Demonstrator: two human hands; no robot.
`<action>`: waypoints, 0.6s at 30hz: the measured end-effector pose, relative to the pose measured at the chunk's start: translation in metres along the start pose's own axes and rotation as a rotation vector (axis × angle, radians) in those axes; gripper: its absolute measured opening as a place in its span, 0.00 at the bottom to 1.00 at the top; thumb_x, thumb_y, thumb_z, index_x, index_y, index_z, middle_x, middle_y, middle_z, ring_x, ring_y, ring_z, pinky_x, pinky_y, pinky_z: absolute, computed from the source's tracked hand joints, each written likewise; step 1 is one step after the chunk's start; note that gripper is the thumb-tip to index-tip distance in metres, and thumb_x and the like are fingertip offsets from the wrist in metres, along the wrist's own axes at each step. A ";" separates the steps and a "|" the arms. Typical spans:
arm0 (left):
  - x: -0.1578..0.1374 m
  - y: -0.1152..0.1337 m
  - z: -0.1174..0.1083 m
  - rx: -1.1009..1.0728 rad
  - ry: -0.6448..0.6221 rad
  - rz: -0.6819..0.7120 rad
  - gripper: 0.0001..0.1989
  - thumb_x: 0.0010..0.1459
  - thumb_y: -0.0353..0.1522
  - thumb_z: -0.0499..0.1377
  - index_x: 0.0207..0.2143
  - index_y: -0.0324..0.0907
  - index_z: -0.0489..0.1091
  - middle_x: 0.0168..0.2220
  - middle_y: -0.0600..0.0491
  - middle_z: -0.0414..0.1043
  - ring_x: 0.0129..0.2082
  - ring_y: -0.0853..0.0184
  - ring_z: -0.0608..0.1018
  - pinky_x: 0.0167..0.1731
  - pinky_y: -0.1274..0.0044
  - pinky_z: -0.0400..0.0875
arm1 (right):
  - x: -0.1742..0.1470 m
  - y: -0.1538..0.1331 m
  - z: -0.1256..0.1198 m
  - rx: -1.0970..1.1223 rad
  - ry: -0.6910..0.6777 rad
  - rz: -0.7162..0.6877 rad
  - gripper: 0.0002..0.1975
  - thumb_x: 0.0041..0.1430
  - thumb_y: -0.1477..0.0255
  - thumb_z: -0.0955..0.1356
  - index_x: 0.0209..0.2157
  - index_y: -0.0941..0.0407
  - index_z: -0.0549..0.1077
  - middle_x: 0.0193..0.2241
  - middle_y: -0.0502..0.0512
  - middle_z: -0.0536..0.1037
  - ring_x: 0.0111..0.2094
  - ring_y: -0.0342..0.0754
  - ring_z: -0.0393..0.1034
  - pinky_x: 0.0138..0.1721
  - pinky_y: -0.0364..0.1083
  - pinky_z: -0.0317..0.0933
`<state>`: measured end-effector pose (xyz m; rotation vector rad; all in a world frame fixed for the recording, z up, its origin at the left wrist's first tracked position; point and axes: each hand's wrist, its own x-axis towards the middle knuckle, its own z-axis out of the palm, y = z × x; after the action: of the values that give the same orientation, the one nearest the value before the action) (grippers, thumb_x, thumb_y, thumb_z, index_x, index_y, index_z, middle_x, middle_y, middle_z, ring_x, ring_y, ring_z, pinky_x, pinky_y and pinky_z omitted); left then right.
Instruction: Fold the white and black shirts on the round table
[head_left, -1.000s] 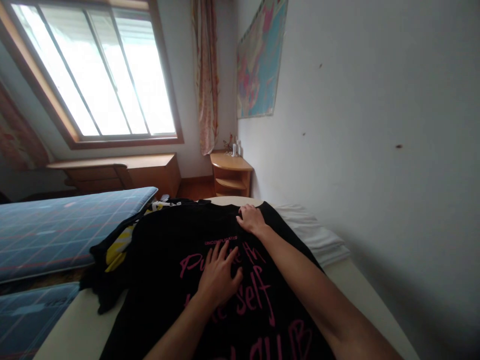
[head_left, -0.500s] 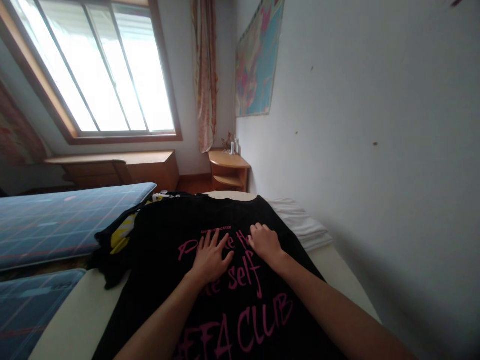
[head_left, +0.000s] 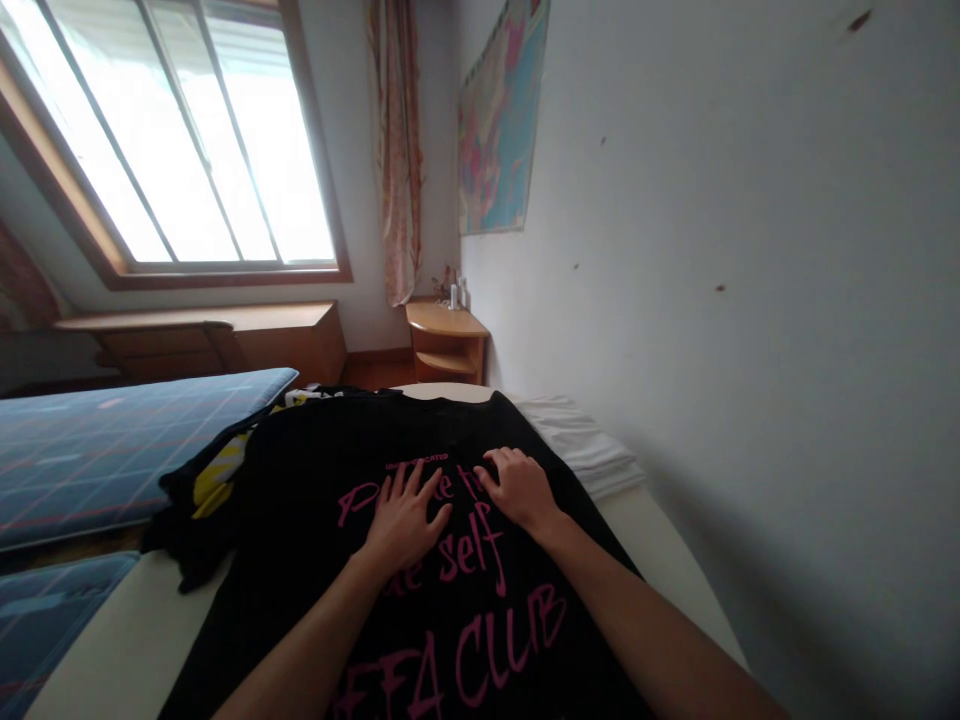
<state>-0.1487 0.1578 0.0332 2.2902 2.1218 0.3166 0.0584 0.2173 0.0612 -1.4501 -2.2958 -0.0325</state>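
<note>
A black T-shirt [head_left: 300, 520] with pink lettering lies spread flat over a cream-coloured surface [head_left: 694, 570]. My left hand [head_left: 405, 520] rests on the upper part of the print, fingers spread, holding nothing. To its right, my right hand [head_left: 521, 488] touches the shirt near the end of the top lettering line. Its fingers are slightly bent, with the thumb apart, and no cloth shows gripped in them. Both forearms cross the lower part of the shirt and cover some of the letters.
More black and yellow clothing [head_left: 217, 480] lies at the left edge. Blue plaid mattresses [head_left: 142, 430] are on the left, folded white cloth [head_left: 574, 440] by the right wall. Beyond stand a corner shelf [head_left: 448, 320] and a long wooden desk [head_left: 292, 316] under the window [head_left: 172, 140].
The whole view has shifted, so things appear slightly farther left. My right hand has its thumb and fingers a little farther apart; my left hand stays flat on the print.
</note>
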 end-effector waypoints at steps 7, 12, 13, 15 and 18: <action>0.001 -0.001 0.002 -0.007 0.012 0.012 0.31 0.65 0.48 0.51 0.68 0.51 0.56 0.71 0.48 0.48 0.69 0.47 0.52 0.64 0.55 0.49 | -0.003 0.002 0.008 -0.011 -0.108 -0.034 0.18 0.66 0.61 0.64 0.51 0.54 0.74 0.55 0.59 0.74 0.56 0.54 0.65 0.54 0.50 0.56; 0.000 -0.001 0.002 -0.010 0.010 0.013 0.31 0.65 0.48 0.50 0.68 0.50 0.56 0.71 0.47 0.47 0.69 0.48 0.51 0.64 0.55 0.48 | 0.001 -0.002 0.006 -0.042 -0.094 -0.041 0.10 0.65 0.72 0.63 0.42 0.56 0.75 0.43 0.58 0.79 0.47 0.51 0.70 0.49 0.46 0.58; 0.000 -0.001 0.002 -0.010 0.011 0.013 0.31 0.65 0.48 0.50 0.68 0.50 0.56 0.71 0.47 0.47 0.69 0.48 0.51 0.64 0.55 0.48 | 0.001 -0.002 0.005 -0.044 -0.083 -0.045 0.10 0.64 0.73 0.63 0.41 0.57 0.75 0.42 0.58 0.80 0.46 0.51 0.70 0.50 0.46 0.57; 0.000 -0.001 0.002 -0.007 0.011 0.011 0.31 0.65 0.48 0.50 0.67 0.50 0.56 0.71 0.47 0.47 0.69 0.47 0.52 0.64 0.55 0.49 | 0.001 -0.001 0.003 -0.048 -0.066 -0.050 0.09 0.63 0.73 0.63 0.40 0.57 0.75 0.41 0.58 0.79 0.45 0.51 0.70 0.50 0.47 0.56; 0.000 0.000 0.002 -0.002 0.011 0.008 0.31 0.65 0.48 0.51 0.67 0.50 0.56 0.70 0.47 0.48 0.69 0.47 0.52 0.64 0.56 0.49 | 0.001 0.003 -0.001 -0.064 -0.041 -0.052 0.07 0.60 0.72 0.64 0.37 0.57 0.75 0.40 0.58 0.79 0.44 0.52 0.70 0.50 0.48 0.55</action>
<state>-0.1489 0.1580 0.0313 2.3024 2.1166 0.3327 0.0605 0.2192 0.0623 -1.4349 -2.3857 -0.0924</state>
